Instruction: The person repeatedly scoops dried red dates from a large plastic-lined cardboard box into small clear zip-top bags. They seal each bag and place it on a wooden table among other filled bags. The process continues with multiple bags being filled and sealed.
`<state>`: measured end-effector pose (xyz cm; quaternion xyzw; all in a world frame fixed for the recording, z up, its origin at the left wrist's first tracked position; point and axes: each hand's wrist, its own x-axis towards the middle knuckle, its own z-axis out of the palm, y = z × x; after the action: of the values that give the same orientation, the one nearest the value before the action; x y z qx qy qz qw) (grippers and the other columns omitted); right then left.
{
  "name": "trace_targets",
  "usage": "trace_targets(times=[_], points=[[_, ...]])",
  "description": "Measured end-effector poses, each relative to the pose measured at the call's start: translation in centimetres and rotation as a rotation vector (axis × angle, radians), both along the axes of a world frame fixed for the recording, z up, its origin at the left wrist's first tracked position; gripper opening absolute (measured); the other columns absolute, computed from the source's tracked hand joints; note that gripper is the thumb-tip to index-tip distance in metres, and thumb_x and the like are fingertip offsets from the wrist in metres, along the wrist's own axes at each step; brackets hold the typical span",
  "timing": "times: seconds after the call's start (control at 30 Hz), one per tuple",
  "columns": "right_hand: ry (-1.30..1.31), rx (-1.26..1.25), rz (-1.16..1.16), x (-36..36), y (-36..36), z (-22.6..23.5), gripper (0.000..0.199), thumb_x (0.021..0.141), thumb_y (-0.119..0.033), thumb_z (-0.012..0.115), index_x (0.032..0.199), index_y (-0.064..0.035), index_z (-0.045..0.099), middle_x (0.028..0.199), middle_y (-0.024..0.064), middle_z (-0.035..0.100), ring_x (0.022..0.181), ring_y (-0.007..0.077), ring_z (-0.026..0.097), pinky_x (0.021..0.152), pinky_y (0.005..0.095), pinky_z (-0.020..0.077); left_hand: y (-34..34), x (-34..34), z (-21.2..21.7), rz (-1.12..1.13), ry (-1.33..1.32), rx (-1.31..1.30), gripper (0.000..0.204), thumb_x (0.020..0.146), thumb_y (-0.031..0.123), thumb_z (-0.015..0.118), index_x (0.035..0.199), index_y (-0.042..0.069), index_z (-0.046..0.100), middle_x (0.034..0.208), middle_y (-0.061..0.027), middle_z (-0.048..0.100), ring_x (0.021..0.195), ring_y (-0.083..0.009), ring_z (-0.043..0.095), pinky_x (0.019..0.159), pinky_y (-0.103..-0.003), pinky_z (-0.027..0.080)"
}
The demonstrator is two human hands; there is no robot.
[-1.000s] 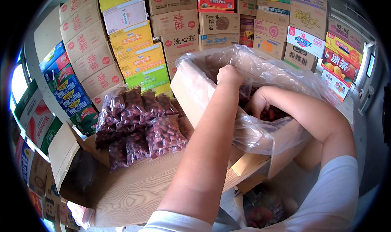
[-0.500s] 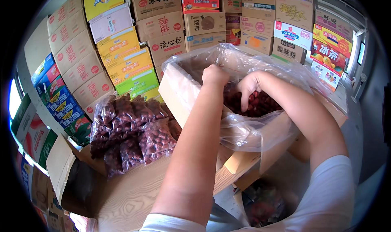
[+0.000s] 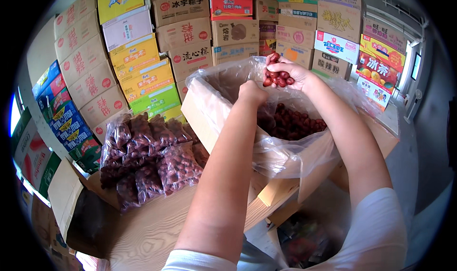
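Note:
A cardboard box with a clear plastic liner [image 3: 285, 159] stands in front of me, and loose dark red dates [image 3: 297, 123] lie inside it. Above them my right hand [image 3: 297, 76] is curled round a cluster of shiny red dates [image 3: 280, 77], some bulging out past the fingers. Close beside it, over the box's left part, my left hand [image 3: 252, 94] is closed in a fist with its back to me. Whatever it grips is hidden behind the knuckles. To the left, several clear bags of dates [image 3: 178, 168] are piled on the wooden table [image 3: 152, 230].
Stacked cartons [image 3: 183, 33] form a wall behind the box and along the left. An opened cardboard box [image 3: 66, 199] stands at the table's left end. Below the table on the right, another open container holds blurred red items [image 3: 302, 247].
My right hand has risen out of the box with a handful of dates, now up near the far rim. My left fist stays over the box, almost in place. The view has shifted slightly.

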<state>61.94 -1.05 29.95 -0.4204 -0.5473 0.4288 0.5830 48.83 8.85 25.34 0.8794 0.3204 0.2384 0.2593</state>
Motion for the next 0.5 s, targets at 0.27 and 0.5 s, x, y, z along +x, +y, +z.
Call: trace_targets(times=[0.27,0.5], points=[[-0.163,0.108,-0.517,-2.5,3.1,-2.6,0.042,0.072,-0.013,0.081,0.094,-0.0079,0.045,0.085,0.0044,0.053,0.067,0.0126,0.056,0.061,0.0267,0.0503,-1.6,-1.2,0.9,-0.058,-0.145,-0.138,0.033,0.068,0.012,0.07,0.098,-0.001,0.068,0.092,-0.0136,0.071,0.089,-0.0227,0.069,0.079,-0.031,0.054],[-0.31,0.132,-0.599,-1.7,4.5,-4.0,0.049,0.073,-0.019,0.08,0.107,-0.0061,0.048,0.096,0.0039,0.049,0.09,0.0135,0.049,0.077,0.0298,0.0467,-1.5,-1.3,1.3,0.025,-0.041,-0.169,0.036,0.068,0.013,0.07,0.102,0.005,0.069,0.099,-0.0123,0.07,0.098,-0.0229,0.067,0.083,-0.031,0.052]])
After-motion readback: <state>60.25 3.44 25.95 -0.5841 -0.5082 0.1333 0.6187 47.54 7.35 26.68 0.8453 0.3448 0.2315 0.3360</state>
